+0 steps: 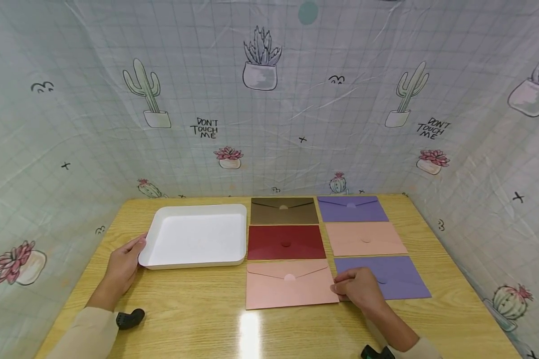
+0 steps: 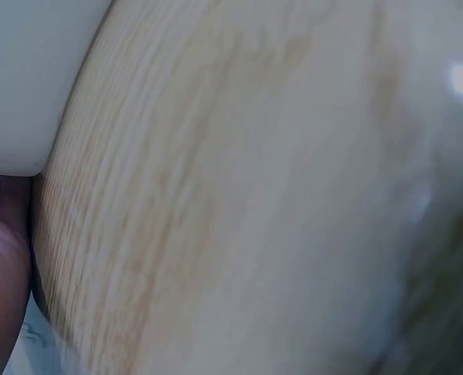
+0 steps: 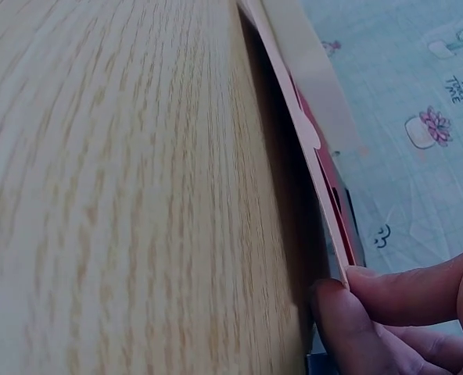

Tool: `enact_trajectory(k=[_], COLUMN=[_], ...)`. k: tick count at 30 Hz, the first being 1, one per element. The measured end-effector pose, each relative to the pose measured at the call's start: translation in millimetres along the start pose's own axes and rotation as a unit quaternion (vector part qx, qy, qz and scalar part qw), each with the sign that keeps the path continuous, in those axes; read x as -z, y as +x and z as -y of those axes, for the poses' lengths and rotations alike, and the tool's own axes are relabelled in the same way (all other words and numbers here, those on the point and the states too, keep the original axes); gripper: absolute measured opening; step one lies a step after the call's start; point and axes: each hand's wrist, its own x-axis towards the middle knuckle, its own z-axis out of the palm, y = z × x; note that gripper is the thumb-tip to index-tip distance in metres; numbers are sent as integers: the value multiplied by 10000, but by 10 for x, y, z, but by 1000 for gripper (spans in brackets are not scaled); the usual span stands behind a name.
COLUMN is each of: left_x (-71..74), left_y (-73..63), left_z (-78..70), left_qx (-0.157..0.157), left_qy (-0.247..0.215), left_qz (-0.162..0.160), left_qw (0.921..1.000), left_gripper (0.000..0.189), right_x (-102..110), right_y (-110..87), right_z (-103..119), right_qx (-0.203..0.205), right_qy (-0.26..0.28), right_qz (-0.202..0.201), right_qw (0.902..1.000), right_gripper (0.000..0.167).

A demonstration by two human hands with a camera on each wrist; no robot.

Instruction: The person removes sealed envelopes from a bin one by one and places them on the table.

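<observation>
My left hand grips the left edge of a shallow white tray. In the left wrist view, part of this hand shows under the tray's corner. My right hand pinches the right edge of a pink envelope in the near row. The right wrist view shows the thumb and a finger of that hand on the envelope's edge, with a dark gap beneath it. Beside the hand lies a purple envelope, partly covered by it.
A dark red envelope and a brown envelope lie behind the pink one. To their right lie a peach envelope and another purple envelope. The wooden table meets a patterned cloth behind and at both sides.
</observation>
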Motion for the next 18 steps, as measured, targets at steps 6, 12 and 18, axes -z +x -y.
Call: enact_trajectory(k=[6,12,18], left_x=[-3,-13,30], left_y=[-19,-39,-79], left_z=[-16,-21,-57], left_qx=[0,-68,-190], left_qy=[67,239,965], left_qz=[-73,-282,-533], left_qw=[10000,9993,9937], left_gripper=[66,66,71], right_x=[16,64,72], right_y=[-33,-70,-75], right_z=[61,196,298], right_qx=[283,804,996], right_qy=[-505,-1436,-1315], right_qz=[-35,-395,-409], right_qw=[9983,9856,9855], right_gripper=[16,21,29])
